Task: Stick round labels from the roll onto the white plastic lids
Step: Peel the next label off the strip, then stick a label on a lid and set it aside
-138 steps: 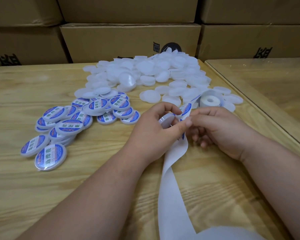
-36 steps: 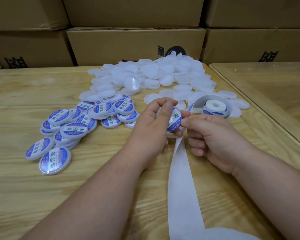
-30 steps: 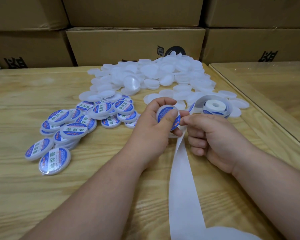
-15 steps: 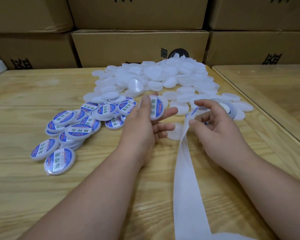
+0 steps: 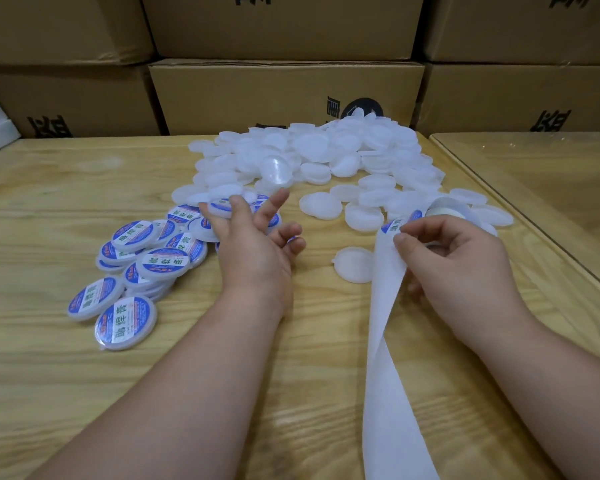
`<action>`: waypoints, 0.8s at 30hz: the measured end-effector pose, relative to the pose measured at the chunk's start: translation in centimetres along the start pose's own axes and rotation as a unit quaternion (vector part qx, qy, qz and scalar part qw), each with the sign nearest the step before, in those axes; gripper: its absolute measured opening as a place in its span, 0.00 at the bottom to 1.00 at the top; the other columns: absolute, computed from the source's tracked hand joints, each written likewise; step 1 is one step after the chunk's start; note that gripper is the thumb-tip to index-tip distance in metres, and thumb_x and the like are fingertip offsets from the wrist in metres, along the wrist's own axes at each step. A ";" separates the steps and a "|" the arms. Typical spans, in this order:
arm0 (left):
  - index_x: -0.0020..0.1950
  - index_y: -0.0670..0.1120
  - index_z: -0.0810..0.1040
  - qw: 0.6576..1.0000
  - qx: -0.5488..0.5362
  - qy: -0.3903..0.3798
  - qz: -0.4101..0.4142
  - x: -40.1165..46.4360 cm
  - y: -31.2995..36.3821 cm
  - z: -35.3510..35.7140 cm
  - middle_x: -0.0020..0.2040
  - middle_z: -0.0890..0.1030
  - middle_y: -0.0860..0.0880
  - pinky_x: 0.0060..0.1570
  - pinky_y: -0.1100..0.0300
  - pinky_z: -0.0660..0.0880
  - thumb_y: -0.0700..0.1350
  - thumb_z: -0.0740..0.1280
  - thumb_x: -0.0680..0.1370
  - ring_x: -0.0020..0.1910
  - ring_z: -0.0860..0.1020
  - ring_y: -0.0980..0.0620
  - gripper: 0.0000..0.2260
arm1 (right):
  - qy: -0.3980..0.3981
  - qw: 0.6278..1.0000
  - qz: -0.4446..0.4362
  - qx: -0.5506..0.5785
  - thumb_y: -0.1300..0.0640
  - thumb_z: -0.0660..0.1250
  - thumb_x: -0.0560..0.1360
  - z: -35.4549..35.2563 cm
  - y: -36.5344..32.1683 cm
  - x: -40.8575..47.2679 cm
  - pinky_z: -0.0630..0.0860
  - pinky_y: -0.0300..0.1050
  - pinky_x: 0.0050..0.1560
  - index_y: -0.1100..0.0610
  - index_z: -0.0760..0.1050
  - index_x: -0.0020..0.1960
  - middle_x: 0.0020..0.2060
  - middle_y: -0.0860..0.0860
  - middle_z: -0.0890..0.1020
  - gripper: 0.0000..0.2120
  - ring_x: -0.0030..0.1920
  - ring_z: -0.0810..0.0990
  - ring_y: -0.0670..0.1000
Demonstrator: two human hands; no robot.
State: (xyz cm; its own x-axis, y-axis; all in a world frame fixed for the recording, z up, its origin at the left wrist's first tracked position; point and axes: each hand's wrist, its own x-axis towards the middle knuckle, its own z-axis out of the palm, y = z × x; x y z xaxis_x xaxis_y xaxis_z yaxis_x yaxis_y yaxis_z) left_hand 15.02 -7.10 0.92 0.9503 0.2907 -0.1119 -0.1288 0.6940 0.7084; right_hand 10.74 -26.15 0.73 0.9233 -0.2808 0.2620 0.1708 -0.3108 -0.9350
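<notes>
Position check first: I see one bare white lid [image 5: 353, 264] lying flat on the wooden table [image 5: 49, 358], apart from the heap, between my two hands and touching the left edge of the backing strip [image 5: 385, 323]. My right hand [image 5: 465, 268] sits just beside it, to its right; my left hand [image 5: 257, 251] sits to its left, a little farther off. I judge the right hand nearer, but it is occupied.

Grip state, left: fingers spread and loose, nothing held, fingertips hovering over the near edge of the labelled lids [image 5: 142, 265].

Grip state, right: thumb and forefinger pinch the strip at the next round label [image 5: 400, 225], where the label starts to lift. The remaining fingers curl under. The strip's long axis runs from the label roll [image 5: 445, 211], behind the right hand, down toward me and off the lower edge.

Supply: unlabelled lid heap [image 5: 326, 157] lies beyond both hands.

Judged next move: the free left hand crosses rightward to collect the single lid.
</notes>
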 end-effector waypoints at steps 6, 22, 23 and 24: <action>0.76 0.73 0.35 0.998 0.031 0.005 0.049 -0.2 0.1 -0.1 0.55 0.86 0.46 0.32 0.59 0.79 0.50 0.60 0.85 0.35 0.85 0.46 0.37 | 0.011 0.999 0.007 0.037 0.62 0.69 0.76 -0.1 0.6 0.5 0.77 0.50 0.37 0.47 0.75 0.48 0.33 0.41 0.77 0.10 0.33 0.77 0.50; 0.68 0.64 0.73 0.635 0.704 -0.260 0.183 -2.1 -2.8 0.0 0.67 0.75 0.62 0.72 0.54 0.60 0.61 0.70 0.73 0.70 0.64 0.55 0.23 | 0.020 0.995 0.069 0.073 0.53 0.74 0.71 -0.1 0.7 0.6 0.72 0.37 0.26 0.48 0.72 0.54 0.39 0.49 0.86 0.15 0.26 0.79 0.44; 0.68 0.65 0.73 0.628 0.709 -0.264 0.182 -2.1 -2.9 -0.1 0.66 0.76 0.63 0.70 0.55 0.60 0.62 0.70 0.73 0.70 0.65 0.55 0.23 | 0.020 0.995 0.069 0.067 0.55 0.74 0.73 -0.1 0.8 0.7 0.73 0.37 0.26 0.49 0.73 0.56 0.40 0.50 0.87 0.14 0.26 0.79 0.44; 0.68 0.65 0.73 0.622 0.712 -0.269 0.185 -2.1 -2.9 -0.1 0.65 0.77 0.62 0.68 0.55 0.59 0.62 0.70 0.73 0.70 0.66 0.54 0.23 | 0.020 0.996 0.066 0.060 0.55 0.73 0.75 -0.1 0.8 0.7 0.73 0.37 0.26 0.51 0.74 0.57 0.39 0.50 0.87 0.13 0.27 0.79 0.45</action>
State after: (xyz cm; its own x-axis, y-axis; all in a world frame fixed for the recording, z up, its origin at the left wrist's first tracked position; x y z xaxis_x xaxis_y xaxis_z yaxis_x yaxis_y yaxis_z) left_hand 13.36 -9.65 -0.90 0.9372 -0.2708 0.2198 -0.3485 -0.7524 0.5590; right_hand 11.49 -26.71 0.16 0.9262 -0.3494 0.1416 0.0908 -0.1579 -0.9833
